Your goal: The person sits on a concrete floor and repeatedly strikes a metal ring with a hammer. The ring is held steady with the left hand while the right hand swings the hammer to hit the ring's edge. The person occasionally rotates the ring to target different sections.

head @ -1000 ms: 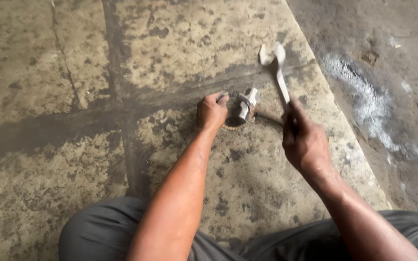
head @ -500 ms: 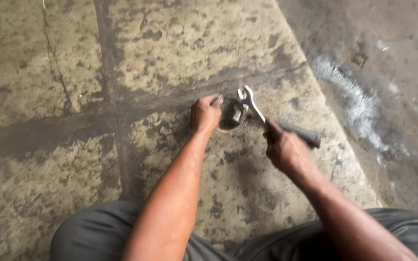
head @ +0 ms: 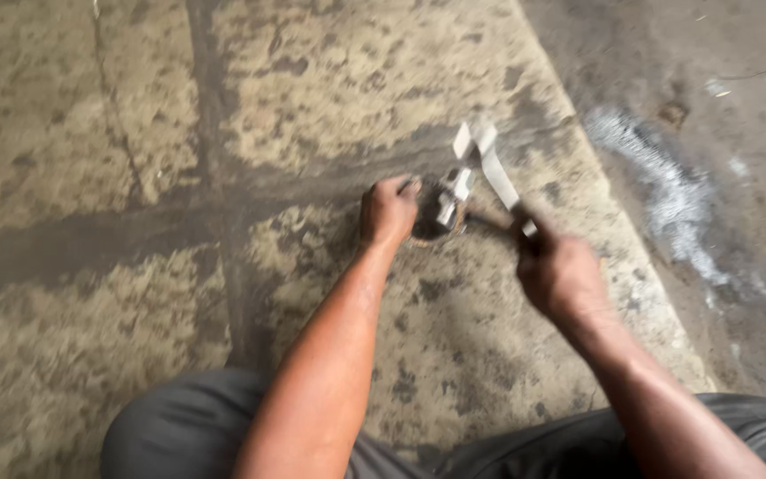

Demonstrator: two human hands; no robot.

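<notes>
The small round metal part (head: 441, 215) sits on the stained concrete floor (head: 135, 293), at the middle of the view, with a pale metal fitting standing up from it. The left hand (head: 389, 211) is closed over its left edge, seemingly to keep it from shifting. The right hand (head: 558, 273) is fisted around the handle of an open-ended spanner (head: 489, 160), raised and blurred above the part's right side.

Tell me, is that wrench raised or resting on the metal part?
Raised: the wrench in the right hand angles above the metal part, its head clear of it.
</notes>
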